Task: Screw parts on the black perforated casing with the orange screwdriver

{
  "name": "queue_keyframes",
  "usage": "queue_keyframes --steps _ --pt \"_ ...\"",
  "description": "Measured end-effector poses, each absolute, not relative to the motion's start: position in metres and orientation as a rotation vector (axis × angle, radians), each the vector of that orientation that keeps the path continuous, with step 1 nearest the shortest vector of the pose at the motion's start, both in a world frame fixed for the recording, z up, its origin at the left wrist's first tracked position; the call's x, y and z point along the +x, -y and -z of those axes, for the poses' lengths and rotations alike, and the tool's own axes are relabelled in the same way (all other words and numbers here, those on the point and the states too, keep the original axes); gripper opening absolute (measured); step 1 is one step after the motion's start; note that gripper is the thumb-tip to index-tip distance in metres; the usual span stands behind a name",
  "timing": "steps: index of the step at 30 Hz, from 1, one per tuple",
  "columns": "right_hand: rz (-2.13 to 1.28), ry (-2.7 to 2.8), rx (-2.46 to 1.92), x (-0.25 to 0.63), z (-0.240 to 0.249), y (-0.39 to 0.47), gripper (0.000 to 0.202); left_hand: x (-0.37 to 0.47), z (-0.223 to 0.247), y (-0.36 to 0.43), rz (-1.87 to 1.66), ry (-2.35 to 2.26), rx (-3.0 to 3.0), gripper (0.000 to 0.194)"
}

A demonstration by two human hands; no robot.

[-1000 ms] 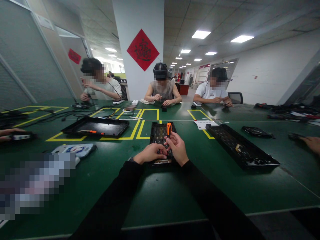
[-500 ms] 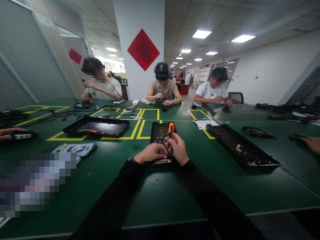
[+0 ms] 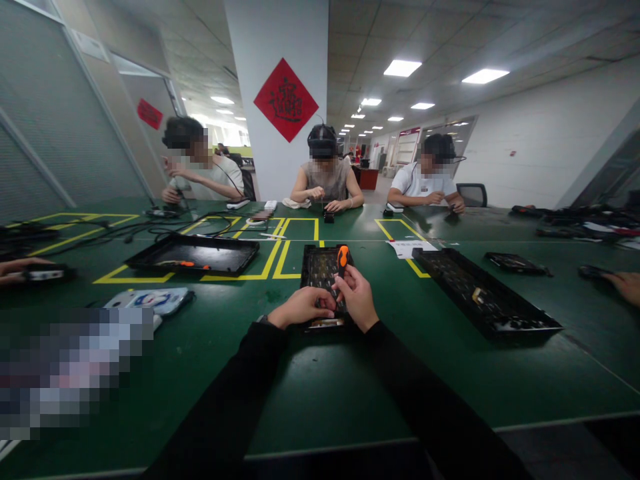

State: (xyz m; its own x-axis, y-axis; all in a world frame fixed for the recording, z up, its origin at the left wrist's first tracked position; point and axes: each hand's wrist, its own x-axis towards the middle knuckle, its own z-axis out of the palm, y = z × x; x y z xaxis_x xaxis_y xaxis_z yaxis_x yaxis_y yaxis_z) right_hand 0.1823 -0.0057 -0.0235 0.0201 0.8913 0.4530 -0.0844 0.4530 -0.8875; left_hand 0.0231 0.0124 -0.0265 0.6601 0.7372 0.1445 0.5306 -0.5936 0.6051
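Observation:
My right hand (image 3: 359, 295) is closed round an orange and black screwdriver (image 3: 343, 259), its handle pointing up and its tip hidden behind my fingers. Under both hands lies a black plastic tray-like casing (image 3: 319, 263) with small light parts or marks inside. My left hand (image 3: 306, 305) rests over the near part of this casing, fingers curled together close to the right hand's fingertips. Whatever the left fingers pinch is too small and covered to make out. A pale strip-like piece (image 3: 325, 323) shows at the casing's near end.
On the left, a black tray (image 3: 235, 257) holds orange-handled tools, with a phone (image 3: 170, 300) nearer me. A long black tray (image 3: 520, 327) lies to the right beside a paper sheet (image 3: 410, 249). Several co-workers sit around the green table (image 3: 320, 400); cables (image 3: 150, 227) run across its far left.
The screwdriver handle stands slightly more upright, with a very small shift of my right hand. My left hand and the casing stay in place.

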Motion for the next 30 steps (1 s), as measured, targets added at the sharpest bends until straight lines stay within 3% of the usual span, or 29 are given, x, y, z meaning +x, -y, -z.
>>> queue_keyframes --steps 30 --pt "-0.862 1.327 -0.803 0.1818 0.0247 0.0054 0.042 0.0231 0.0253 -0.0122 -0.530 -0.967 2.369 0.029"
